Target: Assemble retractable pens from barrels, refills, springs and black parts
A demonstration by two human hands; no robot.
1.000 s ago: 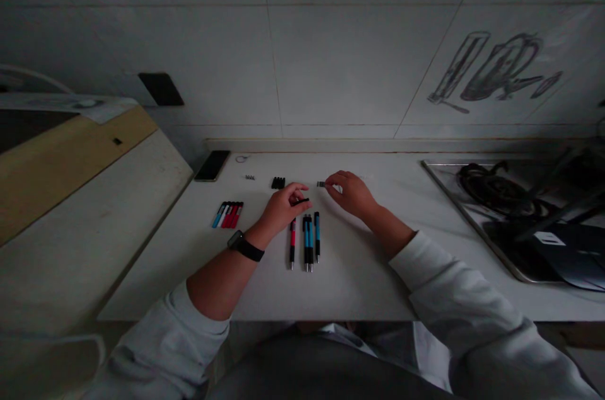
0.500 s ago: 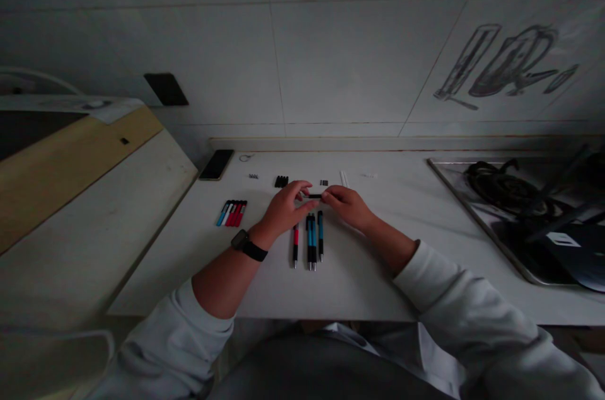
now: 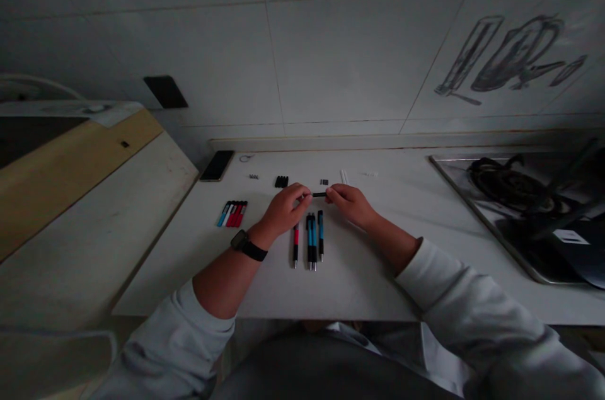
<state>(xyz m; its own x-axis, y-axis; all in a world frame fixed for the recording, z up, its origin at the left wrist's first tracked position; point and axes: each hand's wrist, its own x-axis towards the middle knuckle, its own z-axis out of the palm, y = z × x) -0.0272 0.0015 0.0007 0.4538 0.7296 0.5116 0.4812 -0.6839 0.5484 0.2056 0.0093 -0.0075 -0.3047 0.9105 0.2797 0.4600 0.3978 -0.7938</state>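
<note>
Between my two hands, above the counter, lies a short thin black pen part [image 3: 319, 194], held roughly level. The thumb and fingers of my left hand [image 3: 285, 206] pinch its left end. Its right end is gripped by the fingertips of my right hand [image 3: 348, 203]. Just below on the counter are a red and black pen [image 3: 295, 246], a pair of blue and black pens [image 3: 311, 242] side by side, and another blue and black pen [image 3: 321, 236]. Farther left rests a row of blue, white and red pen barrels [image 3: 232, 213].
Along the back sit small springs [image 3: 254, 176], black grips [image 3: 282, 181], small dark pieces [image 3: 324, 182], white refill-like sticks [image 3: 344, 177] and small clear pieces [image 3: 370, 174]. A phone [image 3: 217, 165] and a ring [image 3: 246, 159] lie back left. The gas stove [image 3: 496, 230] borders the right.
My left fingers have closed into a pinch on the black part's left end. The part and my right hand have shifted slightly right. The loose pens have stayed put.
</note>
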